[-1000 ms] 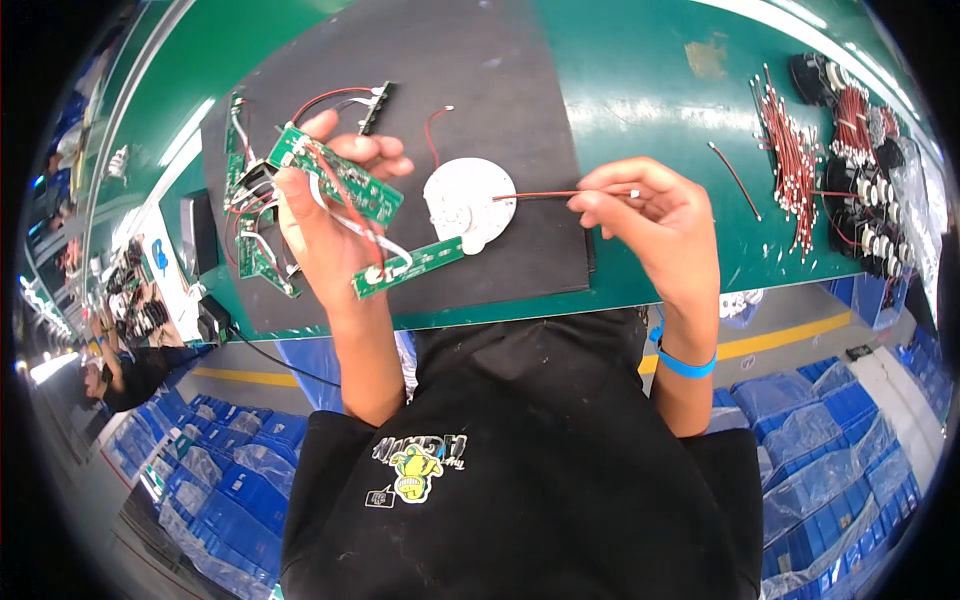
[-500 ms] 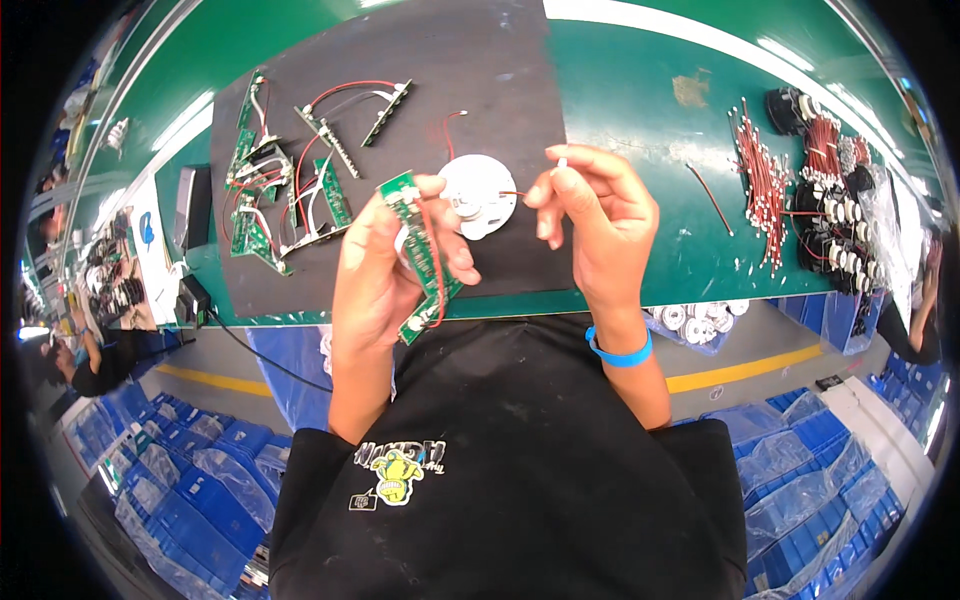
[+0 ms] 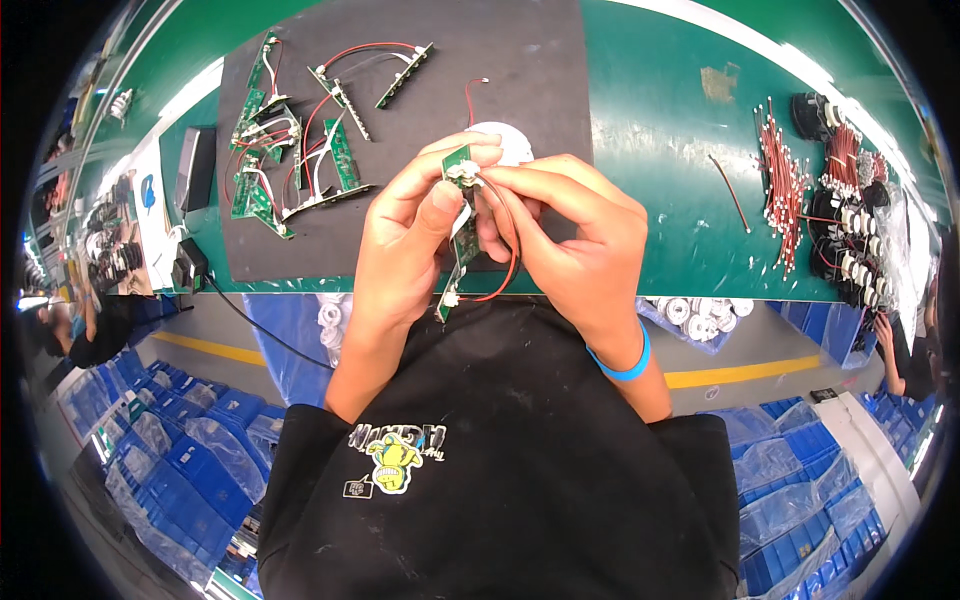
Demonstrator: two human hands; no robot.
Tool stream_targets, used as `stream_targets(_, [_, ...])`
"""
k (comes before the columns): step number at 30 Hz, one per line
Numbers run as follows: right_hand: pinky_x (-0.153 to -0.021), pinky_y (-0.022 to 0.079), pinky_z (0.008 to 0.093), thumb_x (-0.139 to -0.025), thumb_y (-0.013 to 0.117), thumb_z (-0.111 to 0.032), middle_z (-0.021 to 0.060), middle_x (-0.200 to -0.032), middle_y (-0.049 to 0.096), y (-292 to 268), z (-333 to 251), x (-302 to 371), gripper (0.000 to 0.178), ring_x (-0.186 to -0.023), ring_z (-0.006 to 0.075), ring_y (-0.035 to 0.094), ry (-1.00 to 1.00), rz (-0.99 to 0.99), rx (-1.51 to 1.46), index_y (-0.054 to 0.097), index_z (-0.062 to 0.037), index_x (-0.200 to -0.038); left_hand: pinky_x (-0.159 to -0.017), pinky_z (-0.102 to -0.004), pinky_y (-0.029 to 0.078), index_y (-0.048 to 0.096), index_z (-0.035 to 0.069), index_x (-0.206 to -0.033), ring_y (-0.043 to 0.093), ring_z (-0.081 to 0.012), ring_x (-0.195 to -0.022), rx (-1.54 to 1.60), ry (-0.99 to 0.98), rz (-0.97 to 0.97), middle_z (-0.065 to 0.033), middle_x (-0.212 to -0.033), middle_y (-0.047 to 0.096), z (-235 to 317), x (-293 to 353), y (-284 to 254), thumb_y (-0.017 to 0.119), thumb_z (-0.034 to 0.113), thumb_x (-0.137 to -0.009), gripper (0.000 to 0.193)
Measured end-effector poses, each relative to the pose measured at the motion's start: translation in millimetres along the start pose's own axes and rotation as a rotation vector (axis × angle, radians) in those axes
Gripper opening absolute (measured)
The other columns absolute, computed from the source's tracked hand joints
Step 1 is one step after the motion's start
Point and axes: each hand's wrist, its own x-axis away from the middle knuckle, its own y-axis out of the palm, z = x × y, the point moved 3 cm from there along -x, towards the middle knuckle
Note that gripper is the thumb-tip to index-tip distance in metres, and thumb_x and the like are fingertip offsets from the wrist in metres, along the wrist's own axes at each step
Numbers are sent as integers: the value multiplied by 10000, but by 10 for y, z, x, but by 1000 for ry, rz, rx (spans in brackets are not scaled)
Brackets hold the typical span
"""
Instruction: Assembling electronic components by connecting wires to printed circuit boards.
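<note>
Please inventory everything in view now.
Worktable: one, green, across view
Flat mat: one, black, on worktable
Flat wired circuit board: at least one, green, picture centre
Flat round disc: one, white, on mat
Wired boards: several, green, mat's left
Thin wires: many, red with white ends, worktable's right
Round parts: several, black and white, worktable's right end
Plastic bins: many, blue, floor both sides
Rings: several, white, below worktable's edge
Other people: some, dark clothing, side edges
Wristband: one, blue, right wrist
Shirt: one, black, torso
Left hand: one, bare, gripping board
Right hand: one, bare, at board

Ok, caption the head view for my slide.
Left hand holding a green circuit board, right hand at its upper end, more boards on the dark mat.
</note>
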Motion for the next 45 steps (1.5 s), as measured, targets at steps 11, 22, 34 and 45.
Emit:
stream_targets(11, [-496,419,212,-719,727,19,48,-717,637,-75,-21,-16,135,-551,80,525,138,-153,56,694,-5,-848,-533,-230,456,593,-39,-1135,581,-129,-692,-236,5,86,-117,-936,638,45,37,1,593,211,-902,341])
stream_targets(22, [-449,365,197,-716,737,22,57,-721,642,-33,43,46,127,-512,52,498,135,-100,-10,693,-8,-831,-505,-202,413,577,-36,-1190,603,-122,-659,-252,-96,56,-84,-854,650,61,111,-76,601,163,-894,357])
stream_targets(34, [-733,501,337,-792,611,-71,114,-1109,602,-178,747,-739,211,-893,255,624,-98,-399,324,670,-54,-993,-765,-245,487,575,-47,-1168,605,-147,-887,-345,23,53,-133,-1029,622,121,278,-170,637,25,-840,341])
stream_targets(45, [-656,512,245,-840,630,-53,100,-838,676,-432,610,-833,144,-715,144,630,404,-475,-149,640,37,-953,-519,-200,383,536,-38,-1202,534,-91,-690,-10,-44,188,-111,-967,613,159,199,-372,459,174,-963,328])
